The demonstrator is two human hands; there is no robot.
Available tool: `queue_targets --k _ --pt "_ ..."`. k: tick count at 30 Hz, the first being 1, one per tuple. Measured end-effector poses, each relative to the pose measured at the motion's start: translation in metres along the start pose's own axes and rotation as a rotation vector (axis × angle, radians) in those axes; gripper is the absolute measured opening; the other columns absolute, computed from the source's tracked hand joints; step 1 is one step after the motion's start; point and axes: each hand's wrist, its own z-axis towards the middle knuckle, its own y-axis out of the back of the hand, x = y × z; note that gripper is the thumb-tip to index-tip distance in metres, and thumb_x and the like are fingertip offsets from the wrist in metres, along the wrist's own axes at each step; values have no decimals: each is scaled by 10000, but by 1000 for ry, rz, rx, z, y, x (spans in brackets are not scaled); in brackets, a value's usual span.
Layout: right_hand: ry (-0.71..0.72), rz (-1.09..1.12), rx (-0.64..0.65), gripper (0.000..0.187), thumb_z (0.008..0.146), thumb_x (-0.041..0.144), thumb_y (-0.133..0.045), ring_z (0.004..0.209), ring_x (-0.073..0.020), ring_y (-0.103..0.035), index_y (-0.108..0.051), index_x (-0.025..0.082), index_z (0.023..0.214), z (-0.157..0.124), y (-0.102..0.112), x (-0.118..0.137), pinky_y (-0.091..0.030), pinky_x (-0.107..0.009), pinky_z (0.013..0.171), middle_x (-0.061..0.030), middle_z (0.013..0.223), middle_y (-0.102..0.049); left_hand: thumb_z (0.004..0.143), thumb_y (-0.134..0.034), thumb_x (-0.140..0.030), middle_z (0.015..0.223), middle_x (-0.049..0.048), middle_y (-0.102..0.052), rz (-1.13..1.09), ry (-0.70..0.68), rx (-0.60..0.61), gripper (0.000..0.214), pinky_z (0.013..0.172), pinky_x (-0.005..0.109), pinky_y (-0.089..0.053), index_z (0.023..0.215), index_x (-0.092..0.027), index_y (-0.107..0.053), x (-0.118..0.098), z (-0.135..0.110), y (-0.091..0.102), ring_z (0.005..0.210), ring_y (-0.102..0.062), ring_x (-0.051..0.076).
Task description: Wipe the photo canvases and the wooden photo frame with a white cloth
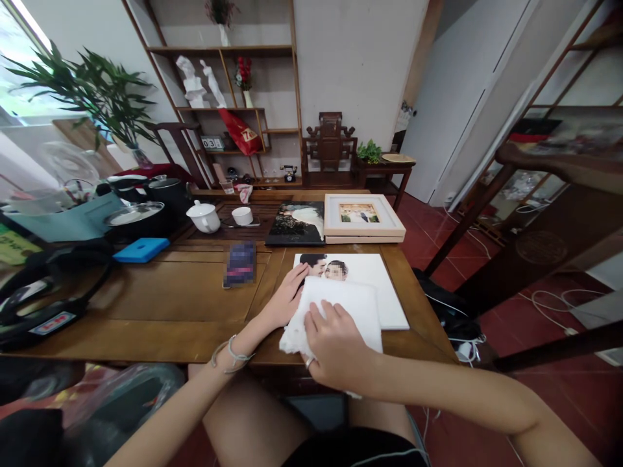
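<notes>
A white photo panel (392,300) printed with a couple lies flat near the front right edge of the wooden table. My left hand (288,297) rests on its left side, fingers stretched out, beside the printed heads. Over the lower part of the panel spreads a white cloth or paper towel (357,298) with a ragged left edge. My right hand (338,344) presses on this sheet with bent fingers, and a bit of white shows below the palm. The right thumb is mostly hidden.
Behind the panel lie a dark photo panel (287,227) and a pale wooden picture frame (396,227). To the left are a phone-like dark object (240,263), a lidded white teapot (203,217), a blue box (141,250) and black headphones (92,292). A wooden chair (525,240) stands right.
</notes>
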Motion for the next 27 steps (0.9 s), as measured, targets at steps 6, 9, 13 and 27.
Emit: queue_targets --k 6,9,13,27 --pt "-33 56 52 485 772 356 -568 1020 -360 -535 -604 58 1153 7 -7 -11 -408 -475 844 -237 1151 -614 952 -340 -284 1502 125 -355 -26 -21 -14 475 1181 482 -215 1411 -179 -402 5 0 -2 1415 -284 245" --pt "-91 101 100 365 813 353 -544 1061 -329 -522 -624 140 1098 20 -1 -42 -397 -438 848 -168 1138 -636 950 -357 -293 1513 117 -344 -46 -37 -1 477 1175 496 -220 1416 -201 -397 5 0 -2 1417 -278 251" --pt "-189 145 118 304 883 330 -470 1079 -309 -535 -636 144 1056 46 14 -85 -388 -393 849 -150 1078 -662 957 -336 -274 1508 122 -348 -11 -19 3 467 1182 491 -205 1411 -185 -405 0 1 -1 1417 -280 244" --pt "-225 363 45 452 938 483 -391 965 -280 -615 -678 134 955 133 -18 -104 -403 -318 803 -162 1036 -690 956 -337 -259 1480 113 -387 53 12 -15 443 1177 488 -223 1382 -183 -433 -5 2 1 1404 -299 249"
